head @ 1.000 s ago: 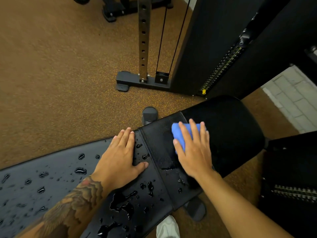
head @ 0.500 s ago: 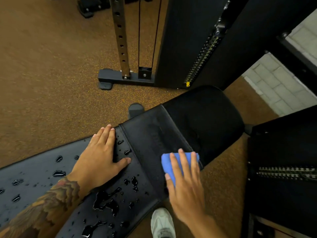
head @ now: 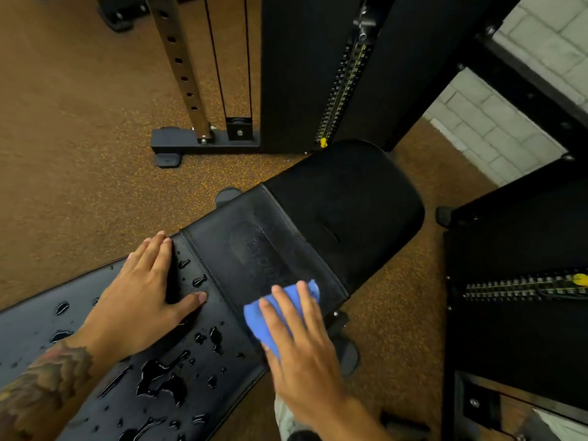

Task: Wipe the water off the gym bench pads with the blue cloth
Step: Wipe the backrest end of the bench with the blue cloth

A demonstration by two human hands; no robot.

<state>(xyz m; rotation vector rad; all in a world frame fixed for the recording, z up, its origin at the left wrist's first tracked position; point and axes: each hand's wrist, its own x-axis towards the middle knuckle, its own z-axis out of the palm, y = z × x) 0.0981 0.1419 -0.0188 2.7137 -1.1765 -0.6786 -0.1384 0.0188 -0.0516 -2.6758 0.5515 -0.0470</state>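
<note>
The black gym bench runs from lower left toward the centre. Its long pad (head: 38, 326) is dotted with water drops and a puddle (head: 162, 381). The shorter seat pad (head: 254, 246) looks smeared and mostly free of drops. My right hand (head: 302, 354) presses the folded blue cloth (head: 264, 316) flat against the near edge of the seat pad, fingers spread over it. My left hand (head: 143, 294) lies flat, palm down, on the long pad just beside the gap between the pads, holding nothing.
A round black cushion (head: 350, 198) adjoins the seat pad's far end. A cable machine with weight stack (head: 343, 74) and drilled upright (head: 178, 65) stands behind. Another weight stack (head: 521, 288) sits at right. Brown speckled floor surrounds the bench. A shoe (head: 286, 418) shows below.
My right hand dragged the cloth from the far part of the seat pad down to its near edge. The seat pad's drops are gone. My left hand stayed in place.
</note>
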